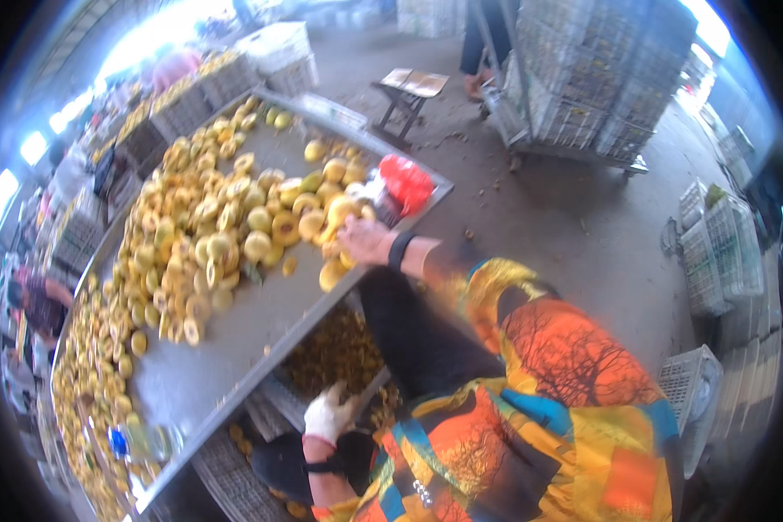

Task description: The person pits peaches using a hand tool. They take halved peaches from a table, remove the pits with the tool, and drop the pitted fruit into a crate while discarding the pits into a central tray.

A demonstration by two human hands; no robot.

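Note:
My right hand (367, 240), bare with a dark band at the wrist, reaches over the near edge of a metal table (257, 324). Its fingers curl round a yellow peach (343, 211) at the right end of a wide heap of peaches (222, 217), many of them cut into halves. Lower down, beside the table's edge, my left hand (329, 416) wears a pale glove, its fingers apart and nothing visible in them. It is beside a crate of yellow-brown fruit pieces (332, 352) below the tabletop. A red plastic bag (405, 184) lies just beyond my right hand.
A clear bottle with a blue cap (148, 442) lies at the table's near left. Beyond the table stand a small folding stool (409, 91) and a cart stacked with crates (574, 87), a person's legs beside it. White crates (720, 252) stand at right; other people are at far left.

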